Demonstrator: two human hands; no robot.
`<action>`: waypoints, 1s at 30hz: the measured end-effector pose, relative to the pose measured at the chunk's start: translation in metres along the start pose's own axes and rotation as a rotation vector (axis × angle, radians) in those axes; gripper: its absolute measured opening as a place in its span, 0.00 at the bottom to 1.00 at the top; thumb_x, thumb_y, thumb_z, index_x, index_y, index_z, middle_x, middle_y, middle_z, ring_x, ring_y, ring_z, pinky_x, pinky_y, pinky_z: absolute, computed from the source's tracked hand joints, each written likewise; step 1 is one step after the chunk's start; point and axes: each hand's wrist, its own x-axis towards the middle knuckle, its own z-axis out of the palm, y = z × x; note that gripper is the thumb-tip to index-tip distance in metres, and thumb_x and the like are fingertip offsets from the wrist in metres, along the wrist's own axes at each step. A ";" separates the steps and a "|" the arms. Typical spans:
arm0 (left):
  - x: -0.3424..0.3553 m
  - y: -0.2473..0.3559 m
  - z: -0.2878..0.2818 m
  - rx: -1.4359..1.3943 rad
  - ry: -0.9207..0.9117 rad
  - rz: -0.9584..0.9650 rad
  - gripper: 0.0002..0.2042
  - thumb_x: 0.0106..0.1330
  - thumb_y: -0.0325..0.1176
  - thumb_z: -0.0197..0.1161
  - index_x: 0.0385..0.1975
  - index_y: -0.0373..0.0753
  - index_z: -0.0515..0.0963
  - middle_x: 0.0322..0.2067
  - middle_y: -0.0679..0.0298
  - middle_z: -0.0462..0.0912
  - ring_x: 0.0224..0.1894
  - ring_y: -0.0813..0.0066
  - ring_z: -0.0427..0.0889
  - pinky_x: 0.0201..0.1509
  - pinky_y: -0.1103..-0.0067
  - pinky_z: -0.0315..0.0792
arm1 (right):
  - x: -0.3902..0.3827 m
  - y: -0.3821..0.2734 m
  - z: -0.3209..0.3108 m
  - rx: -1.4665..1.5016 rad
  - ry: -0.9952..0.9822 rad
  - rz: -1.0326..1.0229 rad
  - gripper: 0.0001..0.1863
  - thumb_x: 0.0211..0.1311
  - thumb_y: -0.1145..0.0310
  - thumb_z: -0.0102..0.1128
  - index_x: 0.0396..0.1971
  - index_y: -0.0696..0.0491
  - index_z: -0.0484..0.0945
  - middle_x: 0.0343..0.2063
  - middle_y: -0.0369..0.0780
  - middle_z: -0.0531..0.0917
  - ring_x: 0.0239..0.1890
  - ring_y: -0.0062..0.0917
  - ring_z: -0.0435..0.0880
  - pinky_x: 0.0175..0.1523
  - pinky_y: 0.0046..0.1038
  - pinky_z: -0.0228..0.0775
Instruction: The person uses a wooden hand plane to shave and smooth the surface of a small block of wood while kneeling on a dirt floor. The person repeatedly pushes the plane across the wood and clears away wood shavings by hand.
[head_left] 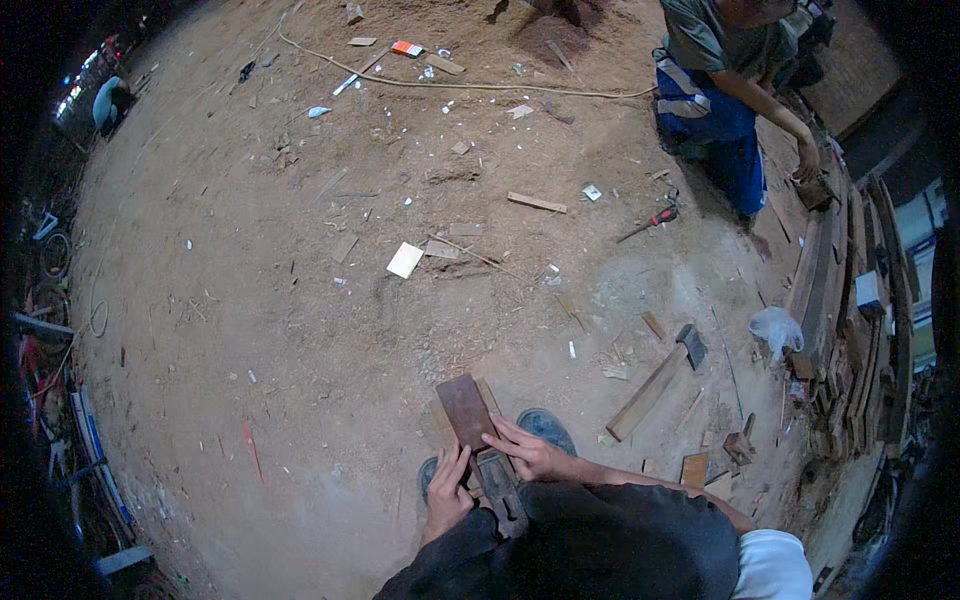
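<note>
A dark brown rectangular piece of wood (pixel 463 408) lies in front of my lap, over a paler piece of wood that shows at its sides. My left hand (pixel 449 495) touches its lower left edge, fingertips together. On its lower right corner rest the fingers of my right hand (pixel 532 452), which grips it from that side. Between my hands and close to my body sits a dark, slotted wooden thing (pixel 500 488); its kind I cannot make out. My shoes stick out on both sides of the wood.
An axe-like tool (pixel 655 385) with a wooden handle lies at right, near small wood blocks (pixel 740 442). Farther off is a red-handled screwdriver (pixel 652 222). Stacked planks (pixel 840 300) line the right side, where another person (pixel 725 110) crouches. A hose (pixel 470 88) crosses the dirt floor.
</note>
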 end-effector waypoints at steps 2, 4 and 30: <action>-0.003 0.002 0.001 -0.004 0.003 -0.021 0.38 0.46 0.11 0.49 0.65 0.35 0.75 0.64 0.39 0.75 0.68 0.44 0.73 0.75 0.55 0.63 | -0.005 0.012 0.003 -0.004 -0.045 -0.034 0.48 0.47 0.89 0.50 0.75 0.50 0.63 0.77 0.57 0.52 0.79 0.52 0.53 0.79 0.44 0.52; -0.008 0.001 0.000 -0.002 0.011 -0.045 0.38 0.46 0.10 0.48 0.65 0.35 0.75 0.64 0.39 0.74 0.68 0.43 0.74 0.74 0.58 0.66 | -0.002 0.011 0.005 0.015 -0.056 -0.048 0.48 0.47 0.89 0.51 0.75 0.50 0.63 0.77 0.57 0.52 0.79 0.52 0.53 0.79 0.43 0.52; -0.004 -0.009 0.003 0.009 0.060 -0.013 0.37 0.46 0.11 0.47 0.63 0.31 0.76 0.64 0.39 0.75 0.72 0.42 0.68 0.76 0.54 0.59 | 0.008 0.009 0.007 -0.060 -0.004 -0.038 0.44 0.50 0.90 0.45 0.72 0.50 0.69 0.75 0.54 0.60 0.79 0.53 0.52 0.80 0.52 0.44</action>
